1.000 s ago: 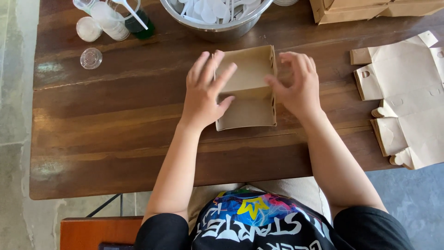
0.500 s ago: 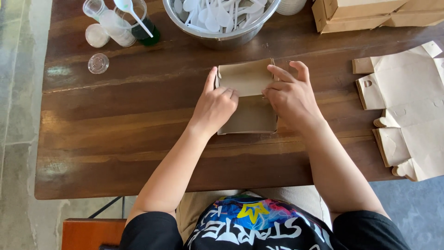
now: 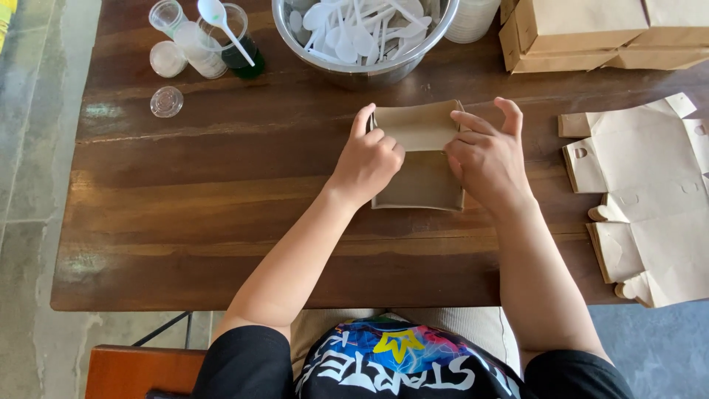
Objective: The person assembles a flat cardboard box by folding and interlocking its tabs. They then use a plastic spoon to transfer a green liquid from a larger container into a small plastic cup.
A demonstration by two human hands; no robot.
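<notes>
A brown paper box [image 3: 418, 159], half folded, lies on the wooden table [image 3: 185, 222] in front of me. My left hand [image 3: 368, 159] grips its left side, fingers curled over the edge and thumb up at the far corner. My right hand [image 3: 484, 151] holds the right side, fingers pressing the far flap down and inward. Both hands touch the box.
A steel bowl [image 3: 365, 66] of white plastic spoons stands just beyond the box. Small clear cups and lids [image 3: 193, 44] sit at the far left. Folded brown boxes [image 3: 583, 33] are stacked far right, and flat unfolded box blanks [image 3: 650, 199] lie at the right edge.
My left hand went from lying flat on the box to curling round its left edge. The far flap has been folded over, and the view has shifted slightly.
</notes>
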